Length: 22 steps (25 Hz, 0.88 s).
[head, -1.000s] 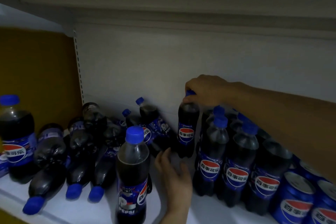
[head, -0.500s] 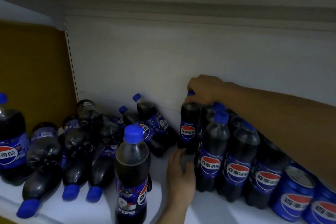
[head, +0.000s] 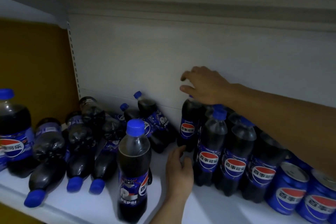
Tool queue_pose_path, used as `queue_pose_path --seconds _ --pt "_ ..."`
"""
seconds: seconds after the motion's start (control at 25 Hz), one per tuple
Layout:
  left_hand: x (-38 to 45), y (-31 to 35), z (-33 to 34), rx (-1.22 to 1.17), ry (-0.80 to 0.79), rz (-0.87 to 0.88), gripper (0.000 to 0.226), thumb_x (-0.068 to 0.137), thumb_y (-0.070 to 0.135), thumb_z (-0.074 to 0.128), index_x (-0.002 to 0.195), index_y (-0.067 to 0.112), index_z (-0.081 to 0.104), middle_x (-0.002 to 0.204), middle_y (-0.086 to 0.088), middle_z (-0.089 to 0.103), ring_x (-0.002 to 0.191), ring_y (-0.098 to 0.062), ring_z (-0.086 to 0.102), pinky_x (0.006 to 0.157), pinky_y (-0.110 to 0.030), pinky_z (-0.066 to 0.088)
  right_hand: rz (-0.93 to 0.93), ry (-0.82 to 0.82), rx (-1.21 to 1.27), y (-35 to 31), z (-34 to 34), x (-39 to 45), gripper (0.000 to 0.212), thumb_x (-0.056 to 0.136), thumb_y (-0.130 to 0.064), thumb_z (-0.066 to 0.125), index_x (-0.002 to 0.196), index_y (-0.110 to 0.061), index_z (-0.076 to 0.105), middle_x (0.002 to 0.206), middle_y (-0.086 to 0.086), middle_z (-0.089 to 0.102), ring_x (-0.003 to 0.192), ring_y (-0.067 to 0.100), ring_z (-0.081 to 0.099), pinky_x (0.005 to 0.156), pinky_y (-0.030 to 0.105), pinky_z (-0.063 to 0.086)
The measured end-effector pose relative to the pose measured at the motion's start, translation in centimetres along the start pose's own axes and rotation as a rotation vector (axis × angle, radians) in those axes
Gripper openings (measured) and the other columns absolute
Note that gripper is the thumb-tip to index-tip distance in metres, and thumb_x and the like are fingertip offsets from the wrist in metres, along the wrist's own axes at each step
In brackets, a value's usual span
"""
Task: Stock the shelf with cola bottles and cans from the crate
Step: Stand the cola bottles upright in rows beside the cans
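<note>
Our right hand hovers just above the blue cap of the rear cola bottle, fingers spread and slack, gripping nothing; the palm hides most of the cap, so we cannot tell whether it touches. Our left hand lies on the white shelf at that bottle's foot, fingers loosely curved toward its base and holding nothing, placed, we judge, to steady it should it tip.

The rear cola bottle stands upright against the back panel, at the left end of the upright rows, which reads as a finished placement closing that file. To its right, past those rows, cola cans sit at the shelf's front. To its left, fallen bottles lie heaped, caps mostly toward us, probably tipped there to be stood up later. In front and to its left, one Pepsi bottle stands alone near the shelf edge.

The crate is out of view.
</note>
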<state>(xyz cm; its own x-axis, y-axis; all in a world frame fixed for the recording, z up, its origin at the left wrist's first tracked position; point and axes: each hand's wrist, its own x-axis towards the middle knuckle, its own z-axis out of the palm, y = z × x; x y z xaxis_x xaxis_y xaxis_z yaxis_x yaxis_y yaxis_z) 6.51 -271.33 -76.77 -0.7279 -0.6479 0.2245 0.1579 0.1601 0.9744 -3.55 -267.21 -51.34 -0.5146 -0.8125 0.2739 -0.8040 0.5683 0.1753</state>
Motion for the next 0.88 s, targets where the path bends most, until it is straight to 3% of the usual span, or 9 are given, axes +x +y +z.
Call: queue_pose_path --seconds 0.08,0.16,0.24,0.36,0.48,0.6,0.68,0.8,0.88 --pt "0.0 0.1 0.1 0.003 -0.002 -0.013 0.041 0.093 0.001 0.051 0.110 0.037 0.060 0.118 0.010 0.063 0.111 -0.004 0.059 0.094 -0.020 0.046 -0.220 0.113 0.254 -3.6 -2.6 -2.0 0.039 0.102 -0.051 0.044 0.129 -0.025 0.057 0.115 -0.002 0.058 0.100 0.013 0.058 0.088 0.034 0.049" --pt "0.1 0.2 0.1 0.004 0.000 -0.041 0.038 0.093 0.002 0.050 0.113 0.032 0.063 0.120 0.006 0.064 0.111 -0.008 0.059 0.089 -0.012 0.044 -0.397 0.015 0.453 -7.7 -4.9 -4.2 0.034 0.102 -0.049 0.046 0.123 -0.028 0.061 0.111 -0.009 0.063 0.096 0.003 0.059 0.082 0.021 0.048" --pt "0.0 0.3 -0.3 0.035 -0.004 -0.043 0.036 0.093 0.003 0.050 0.118 0.024 0.066 0.123 0.002 0.065 0.110 -0.008 0.059 0.085 -0.008 0.043 -0.473 -0.100 0.463 -10.2 -5.5 -5.6 0.034 0.101 -0.050 0.048 0.123 -0.027 0.061 0.107 -0.013 0.064 0.092 -0.001 0.058 0.077 0.014 0.044" --pt "-1.3 1.1 -0.6 0.081 0.002 0.029 0.034 0.090 0.010 0.050 0.109 0.034 0.065 0.120 0.004 0.064 0.111 -0.009 0.060 0.096 -0.026 0.049 -0.516 -0.157 0.415 -11.3 -4.5 -5.9 0.034 0.095 -0.047 0.062 0.122 -0.027 0.064 0.098 -0.015 0.064 0.080 -0.006 0.056 0.068 0.006 0.038" --pt "-5.1 3.4 -2.3 0.092 0.049 0.282 0.031 0.087 0.020 0.047 0.102 0.042 0.063 0.112 0.011 0.061 0.106 -0.006 0.062 0.091 -0.034 0.052 -0.536 -0.139 0.382 -11.5 -3.8 -5.9 0.033 0.092 -0.034 0.070 0.122 -0.023 0.064 0.101 -0.008 0.067 0.074 -0.007 0.054 0.066 0.004 0.036" --pt "-10.2 6.3 -6.4 0.125 0.075 0.638 0.024 0.092 0.012 0.048 0.103 0.018 0.068 0.103 0.006 0.063 0.097 -0.010 0.064 0.081 -0.027 0.051 -0.544 -0.117 0.349 -12.0 -3.4 -5.9 0.027 0.094 -0.031 0.067 0.120 -0.025 0.064 0.098 -0.009 0.065 0.072 -0.005 0.053 0.064 0.005 0.036" --pt "-12.1 7.4 -9.1 0.166 0.185 0.764 0.024 0.088 0.012 0.052 0.108 0.015 0.064 0.109 -0.001 0.060 0.097 -0.017 0.062 0.080 -0.026 0.049 -0.548 -0.112 0.325 -12.5 -3.3 -5.7 0.022 0.094 -0.031 0.066 0.116 -0.028 0.064 0.094 -0.011 0.064 0.072 -0.004 0.054 0.063 0.006 0.036" --pt "-11.8 7.6 -11.3 0.190 0.400 0.579 0.060 0.083 0.018 0.068 0.136 0.026 0.042 0.137 -0.001 0.042 0.119 -0.018 0.052 0.093 -0.021 0.047 -0.545 -0.114 0.303 -12.6 -3.2 -5.5 0.018 0.095 -0.034 0.065 0.111 -0.027 0.063 0.091 -0.010 0.065 0.074 0.000 0.055 0.063 0.010 0.037" --pt "-10.7 7.3 -12.0 0.242 0.396 0.431 0.089 0.079 0.017 0.083 0.144 0.042 0.026 0.145 0.006 0.033 0.133 -0.014 0.043 0.104 -0.023 0.044 -0.536 -0.123 0.285 -12.4 -3.1 -5.6 0.017 0.096 -0.037 0.062 0.109 -0.025 0.063 0.092 -0.009 0.064 0.077 0.006 0.055 0.070 0.021 0.041"
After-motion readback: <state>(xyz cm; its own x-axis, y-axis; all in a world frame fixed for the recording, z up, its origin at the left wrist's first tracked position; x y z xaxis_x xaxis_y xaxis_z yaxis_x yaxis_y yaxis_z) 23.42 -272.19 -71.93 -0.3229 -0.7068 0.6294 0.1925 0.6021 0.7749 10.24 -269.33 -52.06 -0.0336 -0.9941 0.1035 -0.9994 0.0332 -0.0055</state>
